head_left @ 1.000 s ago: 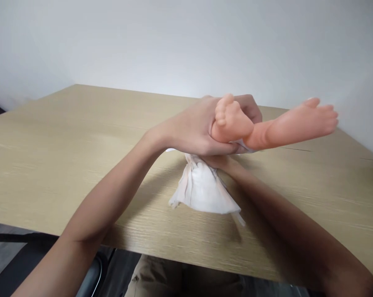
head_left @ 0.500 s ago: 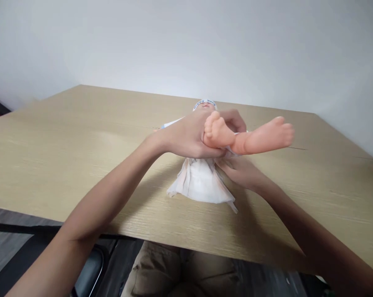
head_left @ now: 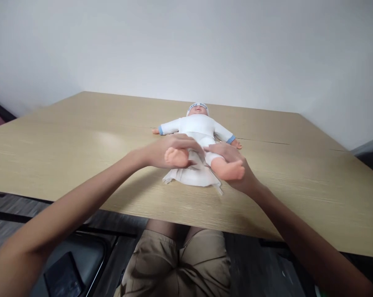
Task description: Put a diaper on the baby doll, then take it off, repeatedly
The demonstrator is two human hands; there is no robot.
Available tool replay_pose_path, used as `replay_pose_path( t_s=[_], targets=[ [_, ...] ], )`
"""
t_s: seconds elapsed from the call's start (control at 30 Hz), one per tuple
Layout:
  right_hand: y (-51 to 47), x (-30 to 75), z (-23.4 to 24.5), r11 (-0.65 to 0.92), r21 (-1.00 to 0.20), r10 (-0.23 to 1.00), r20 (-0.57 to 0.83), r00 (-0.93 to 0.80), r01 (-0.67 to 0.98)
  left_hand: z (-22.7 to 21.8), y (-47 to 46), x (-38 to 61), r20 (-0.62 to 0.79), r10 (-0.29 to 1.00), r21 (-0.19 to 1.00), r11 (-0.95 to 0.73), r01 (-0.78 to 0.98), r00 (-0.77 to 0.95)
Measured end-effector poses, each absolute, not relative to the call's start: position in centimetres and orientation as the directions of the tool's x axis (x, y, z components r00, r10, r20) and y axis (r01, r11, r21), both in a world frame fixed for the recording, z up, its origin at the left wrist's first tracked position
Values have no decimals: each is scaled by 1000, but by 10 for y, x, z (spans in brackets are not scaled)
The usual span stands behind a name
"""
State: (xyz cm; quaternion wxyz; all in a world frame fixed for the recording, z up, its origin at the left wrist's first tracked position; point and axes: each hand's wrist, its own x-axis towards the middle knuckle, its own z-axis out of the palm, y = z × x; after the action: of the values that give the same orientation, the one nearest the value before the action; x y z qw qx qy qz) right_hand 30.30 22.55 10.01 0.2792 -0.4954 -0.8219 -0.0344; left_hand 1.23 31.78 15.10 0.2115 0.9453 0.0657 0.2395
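head view: a doll (head_left: 200,131) lies on its back on the desk (head_left: 65,140), its head to the far side and its feet to the near side.
doll's clothes: a white top (head_left: 196,123) with blue cuffs (head_left: 231,139), and white headwear (head_left: 197,106) with blue marks; one arm reaches out to the left, the other to the right.
left hand (head_left: 163,149): clamped around the doll's leg on the left, with the left foot (head_left: 175,157) poking out toward the near side.
right hand (head_left: 239,156): touching the doll's other leg, fingers over the thigh; the leg and right foot (head_left: 230,170) hide part of it, so i cannot tell whether it grips or only rests there.
white cloth (head_left: 195,178): under the doll between the legs, its near edge fanned out above the desk.
near side: tan shorts (head_left: 180,264) below the desk edge; at the left, a chair (head_left: 92,251) with a dark flat object (head_left: 64,275) on its seat.
far side: a pale wall (head_left: 186,49).
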Motion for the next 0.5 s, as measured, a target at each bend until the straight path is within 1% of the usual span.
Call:
replay_pose_path(
  t_s=[0.1,0.17,0.23,0.3,0.37,0.5],
  targets=[
    [228,326,91,669,-190,711,447,-543,719,138,322,-17,310,168,411,-911,28,936],
    [229,339,79,725,-158,661,431,-614,670,125,323,-33,253,174,431,-901,51,952],
    [231,348,66,727,-136,662,398,-635,673,110,323,-43,215,205,427,-899,97,955],
    [232,353,57,720,-126,673,367,-642,683,95,322,-47,199,216,392,-911,125,956],
    [233,356,52,732,-116,660,365,-656,671,85,322,-49,196,196,345,-931,119,961],
    [236,359,54,796,-114,586,392,-710,594,78,323,-48,170,150,274,-957,100,974]
  ],
)
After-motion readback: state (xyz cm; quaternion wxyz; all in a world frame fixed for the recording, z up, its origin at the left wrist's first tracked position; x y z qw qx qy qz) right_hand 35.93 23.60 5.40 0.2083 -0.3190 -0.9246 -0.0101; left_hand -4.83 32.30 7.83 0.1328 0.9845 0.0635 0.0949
